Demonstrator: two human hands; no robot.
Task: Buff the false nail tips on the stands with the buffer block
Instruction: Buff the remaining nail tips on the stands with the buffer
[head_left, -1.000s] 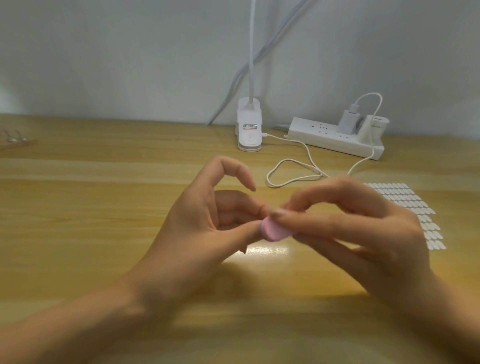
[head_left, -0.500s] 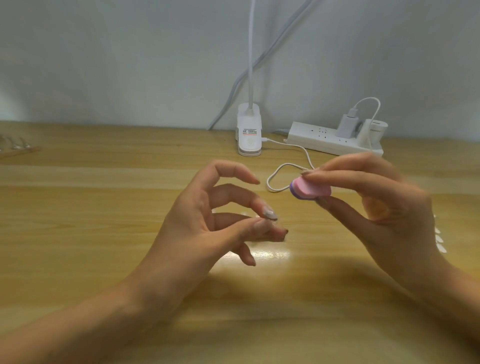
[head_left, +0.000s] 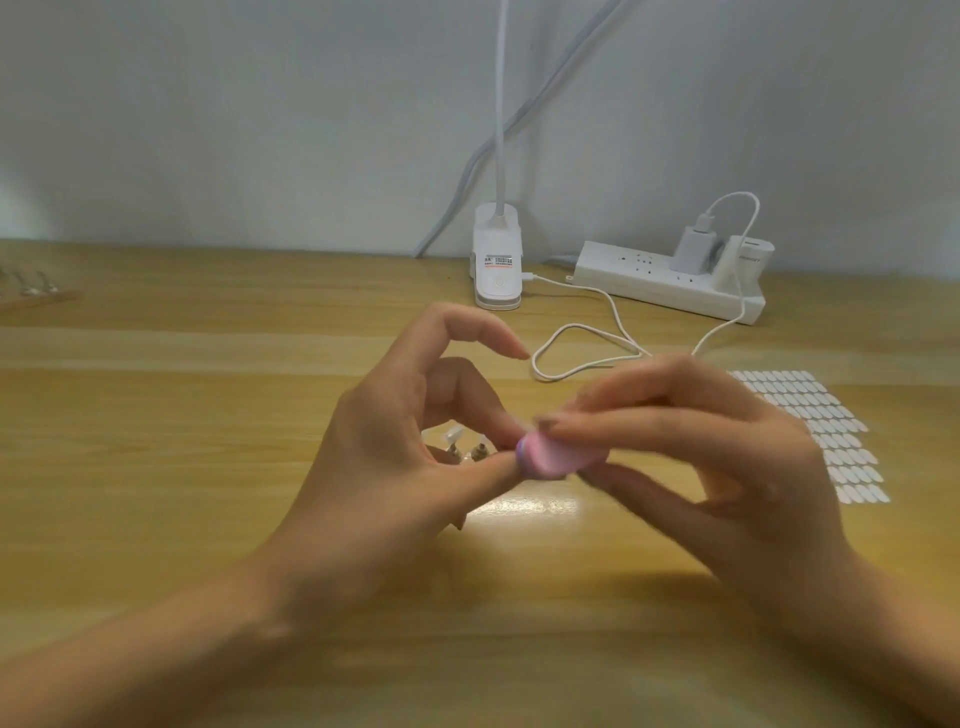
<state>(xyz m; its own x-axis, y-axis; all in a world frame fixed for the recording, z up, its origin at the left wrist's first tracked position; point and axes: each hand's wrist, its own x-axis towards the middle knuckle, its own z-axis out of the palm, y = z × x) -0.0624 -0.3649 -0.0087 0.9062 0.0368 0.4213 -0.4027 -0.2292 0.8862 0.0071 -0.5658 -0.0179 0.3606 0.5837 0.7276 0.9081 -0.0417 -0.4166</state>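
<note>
A pale wall stood behind a wooden bench (head_left: 156, 415). Along its far edge were a white lamp base (head_left: 496, 260) and a power strip (head_left: 665, 286) with chargers plugged in. A white cable (head_left: 582, 353) looped forward from them. Near the right edge lay a sheet of small white oval tabs (head_left: 831, 436).

Over the middle of the bench the left hand (head_left: 395, 457) was curled, with its forefinger arched free above. Its thumb and lower fingers closed in a pinch on a pair of small stands (head_left: 465, 447) carrying clear false nail tips (head_left: 453, 431), which showed through the gap in the hand. The right hand (head_left: 727, 467) gripped the pink buffer block (head_left: 550, 457) between thumb and fingertips. The block's end was set against the left thumb tip, just beside the stands. Both block and right hand were blurred. The spot where the block met a tip was hidden, so I could not tell which tip was being worked.

By my reading, buffing was under way rather than starting or ending. No finished tips could be picked out, since the surfaces were too small and unclear to judge. At the far left corner a strip (head_left: 31, 291) seemed to hold more stands. If so, those probably remained to be done, along with the rest of the held pair.
</note>
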